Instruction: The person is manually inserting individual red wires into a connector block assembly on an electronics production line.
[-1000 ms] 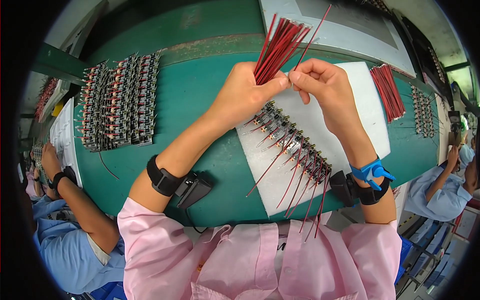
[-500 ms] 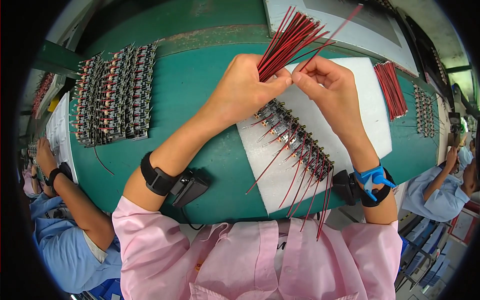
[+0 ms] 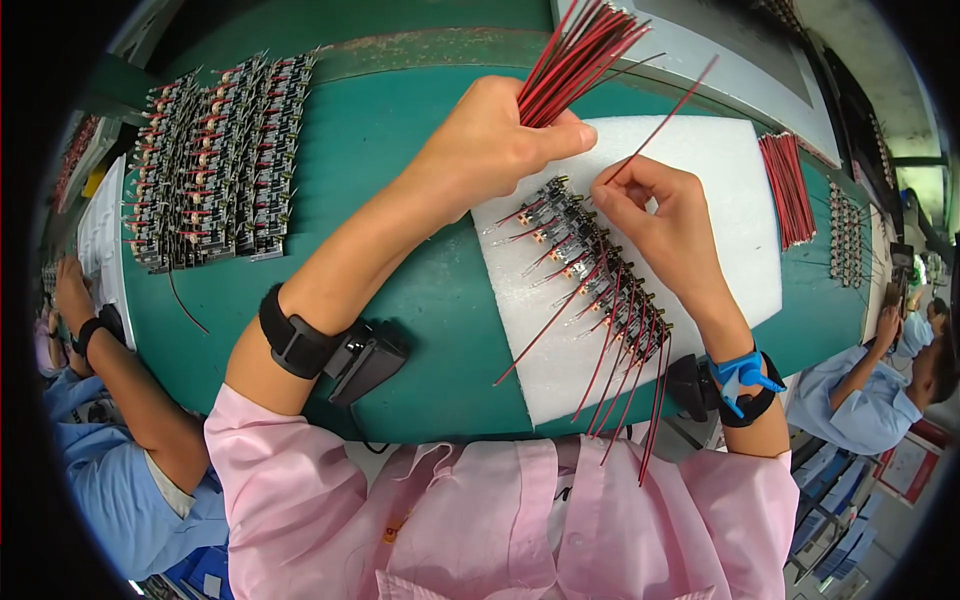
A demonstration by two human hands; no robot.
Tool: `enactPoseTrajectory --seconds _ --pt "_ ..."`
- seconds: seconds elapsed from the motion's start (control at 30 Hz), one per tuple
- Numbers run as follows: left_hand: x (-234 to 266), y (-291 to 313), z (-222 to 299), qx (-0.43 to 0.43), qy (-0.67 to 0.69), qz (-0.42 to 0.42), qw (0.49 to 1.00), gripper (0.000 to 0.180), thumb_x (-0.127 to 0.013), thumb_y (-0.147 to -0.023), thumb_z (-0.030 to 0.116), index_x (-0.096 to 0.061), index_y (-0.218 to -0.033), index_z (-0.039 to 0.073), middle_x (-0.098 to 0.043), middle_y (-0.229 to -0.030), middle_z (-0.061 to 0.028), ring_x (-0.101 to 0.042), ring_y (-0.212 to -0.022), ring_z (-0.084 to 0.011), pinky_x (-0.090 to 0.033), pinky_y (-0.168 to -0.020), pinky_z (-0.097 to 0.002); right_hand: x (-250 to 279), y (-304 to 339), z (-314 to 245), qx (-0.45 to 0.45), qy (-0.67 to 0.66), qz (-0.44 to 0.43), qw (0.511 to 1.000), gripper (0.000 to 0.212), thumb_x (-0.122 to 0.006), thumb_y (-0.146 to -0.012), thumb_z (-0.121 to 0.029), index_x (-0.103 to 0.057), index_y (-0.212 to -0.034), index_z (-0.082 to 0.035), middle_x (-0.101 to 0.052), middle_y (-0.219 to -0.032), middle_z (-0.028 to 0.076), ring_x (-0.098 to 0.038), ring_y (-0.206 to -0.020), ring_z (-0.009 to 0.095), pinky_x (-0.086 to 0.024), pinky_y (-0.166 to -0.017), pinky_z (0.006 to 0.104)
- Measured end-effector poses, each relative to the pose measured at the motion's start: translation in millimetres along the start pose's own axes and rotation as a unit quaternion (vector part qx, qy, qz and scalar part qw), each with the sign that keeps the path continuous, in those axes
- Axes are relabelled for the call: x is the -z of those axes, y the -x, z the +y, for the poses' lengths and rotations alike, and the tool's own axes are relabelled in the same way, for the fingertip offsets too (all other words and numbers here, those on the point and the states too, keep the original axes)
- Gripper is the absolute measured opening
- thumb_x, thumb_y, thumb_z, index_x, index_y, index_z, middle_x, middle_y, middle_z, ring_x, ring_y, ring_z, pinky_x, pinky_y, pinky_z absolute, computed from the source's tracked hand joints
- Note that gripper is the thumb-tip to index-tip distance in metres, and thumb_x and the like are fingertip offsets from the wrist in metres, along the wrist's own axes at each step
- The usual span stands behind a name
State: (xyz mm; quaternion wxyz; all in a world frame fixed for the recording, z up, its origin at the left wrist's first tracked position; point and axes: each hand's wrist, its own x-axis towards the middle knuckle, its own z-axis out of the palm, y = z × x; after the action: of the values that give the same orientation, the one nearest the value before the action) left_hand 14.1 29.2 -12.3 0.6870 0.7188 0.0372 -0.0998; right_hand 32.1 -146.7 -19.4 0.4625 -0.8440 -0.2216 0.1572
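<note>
Red wire (image 3: 660,122) stands pinched in my right hand (image 3: 668,222), fingertips just beside the row of small parts (image 3: 600,268) on the foam sheet (image 3: 740,260); too light a pinch could drop it. My left hand (image 3: 495,140) grips the wire bundle (image 3: 578,68), and if that hold slackened, splayed strands could spill.

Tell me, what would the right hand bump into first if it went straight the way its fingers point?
The right hand would probably meet the left hand first, up-left in the picture; depth is unclear, so it might pass underneath.
</note>
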Motion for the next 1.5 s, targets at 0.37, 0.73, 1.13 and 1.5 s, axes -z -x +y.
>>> enactPoseTrajectory --seconds 0.37,0.73,1.13,1.5 --pt "-2.1 -3.8 -15.2 -0.046 -0.025 -0.071 0.996 0.016 -0.06 -0.07 0.018 -0.057 -0.069 0.003 -0.046 -0.055 0.0037 -0.036 -0.046 -0.0029 -0.026 -0.038 -0.0201 -2.4 -2.2 -11.8 -0.034 -0.131 0.068 0.988 0.007 -0.058 -0.074 -0.007 -0.056 -0.073 0.0 -0.054 -0.071 -0.001 -0.042 -0.061 0.004 -0.033 -0.055 0.0176" --pt "-3.8 -2.6 -14.3 -0.06 -0.02 -0.076 0.995 0.015 -0.06 -0.07 0.016 -0.058 -0.069 0.002 -0.047 -0.056 0.0024 -0.039 -0.048 -0.0043 -0.029 -0.041 -0.0207 -4.8 -0.1 -7.9 0.061 -0.093 0.102 0.989 0.01 -0.058 -0.075 -0.008 -0.056 -0.075 0.002 -0.056 -0.075 0.001 -0.042 -0.061 0.004 -0.034 -0.056 0.0181" --pt "0.6 -0.5 -3.5 -0.043 -0.032 0.01 0.999 0.018 -0.059 -0.067 0.017 -0.052 -0.058 0.002 -0.042 -0.05 0.0013 -0.036 -0.046 -0.0066 -0.029 -0.043 -0.0255 -7.0 0.4 4.2 0.048 0.056 0.034 0.997 0.008 -0.059 -0.07 -0.005 -0.053 -0.065 -0.001 -0.046 -0.061 -0.004 -0.036 -0.056 0.003 -0.029 -0.051 0.0179" --pt "1.3 -2.9 -6.5 -0.047 -0.05 -0.001 0.998 0.022 -0.063 -0.069 0.023 -0.056 -0.075 0.003 -0.036 -0.05 0.0053 -0.028 -0.04 -0.0027 -0.019 -0.034 -0.02 -11.4 -1.2 10.4 0.046 0.065 0.058 0.995 0.011 -0.059 -0.07 -0.004 -0.051 -0.063 -0.001 -0.046 -0.056 -0.004 -0.036 -0.051 0.002 -0.028 -0.047 0.0175"
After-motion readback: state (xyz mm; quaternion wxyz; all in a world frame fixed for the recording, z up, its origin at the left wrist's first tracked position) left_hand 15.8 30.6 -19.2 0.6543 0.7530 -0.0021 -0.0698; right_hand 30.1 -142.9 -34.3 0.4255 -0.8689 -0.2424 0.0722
